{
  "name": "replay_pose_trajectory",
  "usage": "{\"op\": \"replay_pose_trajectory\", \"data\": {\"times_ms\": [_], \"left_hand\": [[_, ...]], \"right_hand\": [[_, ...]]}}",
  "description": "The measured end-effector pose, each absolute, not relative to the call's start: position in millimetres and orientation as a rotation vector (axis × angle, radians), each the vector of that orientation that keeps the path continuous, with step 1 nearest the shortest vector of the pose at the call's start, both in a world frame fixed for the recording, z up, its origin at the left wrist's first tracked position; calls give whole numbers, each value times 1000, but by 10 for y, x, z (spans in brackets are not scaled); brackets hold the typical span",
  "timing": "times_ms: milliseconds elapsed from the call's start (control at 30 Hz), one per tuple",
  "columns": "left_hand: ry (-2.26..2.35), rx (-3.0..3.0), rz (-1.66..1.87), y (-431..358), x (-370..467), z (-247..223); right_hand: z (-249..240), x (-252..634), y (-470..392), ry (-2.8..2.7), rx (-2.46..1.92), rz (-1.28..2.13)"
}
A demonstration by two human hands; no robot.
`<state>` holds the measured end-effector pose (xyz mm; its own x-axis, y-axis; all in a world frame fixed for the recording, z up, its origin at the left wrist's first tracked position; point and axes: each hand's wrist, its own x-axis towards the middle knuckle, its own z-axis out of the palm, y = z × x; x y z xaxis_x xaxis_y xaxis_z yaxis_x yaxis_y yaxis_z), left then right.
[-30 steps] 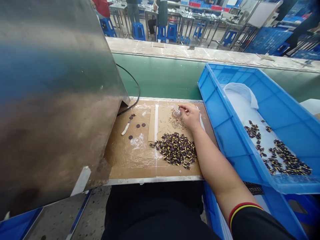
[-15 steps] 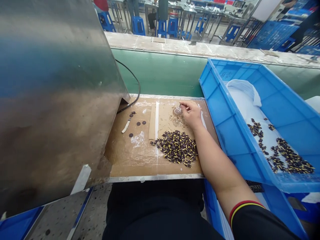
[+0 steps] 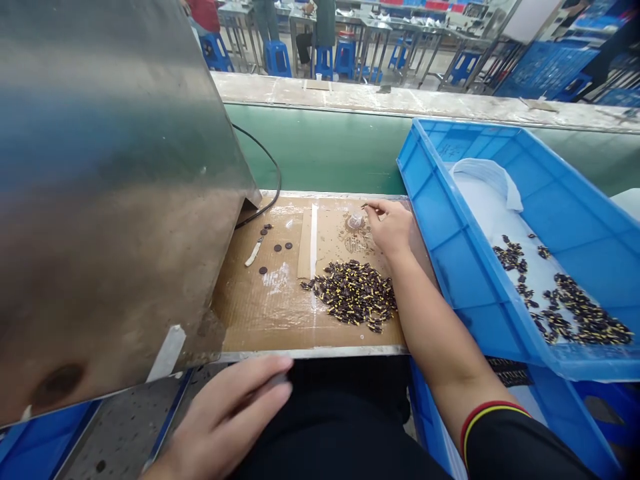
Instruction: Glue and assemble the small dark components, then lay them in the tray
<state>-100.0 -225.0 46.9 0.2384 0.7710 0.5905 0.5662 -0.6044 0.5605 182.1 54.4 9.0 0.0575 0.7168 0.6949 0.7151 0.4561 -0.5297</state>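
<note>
My right hand (image 3: 391,228) is over the cardboard-covered work surface, thumb and fingertips pinched around a small dark piece (image 3: 365,206). Just left of those fingers is a clear, wet-looking lump (image 3: 355,221) on a brown stain. Nearer to me, a pile of small dark parts with yellow ends (image 3: 355,293) lies beside my right forearm. My left hand (image 3: 225,413) is low in front of my body, short of the board's front edge, slightly blurred. Its thumb and forefinger are apart, and I see nothing held between them.
A large metal housing (image 3: 115,187) rises at left, with a black cable (image 3: 273,160) beside it. Several dark discs (image 3: 277,247) and a white-handled tool (image 3: 253,253) lie on the board. At right, a blue crate (image 3: 460,267) holds more parts on white sheeting. Beyond runs a green belt (image 3: 320,143).
My left hand has come into view from below. My right hand has drawn slightly right, away from the clear lump, and the small dark piece now shows at its fingertips.
</note>
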Motion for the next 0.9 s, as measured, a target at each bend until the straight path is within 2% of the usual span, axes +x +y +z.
{"op": "replay_pose_trajectory", "data": {"times_ms": [67,133,233,367,600,900], "left_hand": [[1160,2260,1376,-1940,-760,355],[1101,1812,1479,-1618,-465,289],[1004,1138,1363,-1179,-65,282],[880,712,1364,-680,203,311],[898,690,1527,-146,257,224],[902,478,1439,-142,197,36]], "right_hand": [[160,1839,511,-1629,-1266,-1],[214,1862,442,-1532,-1249,61],[217,1890,324,-1416,-1182,367],[130,1878,253,-1192,-1050,818],[208,1773,150,-961,-844,1318],[271,1672,-9,-988,-803,1526]]}}
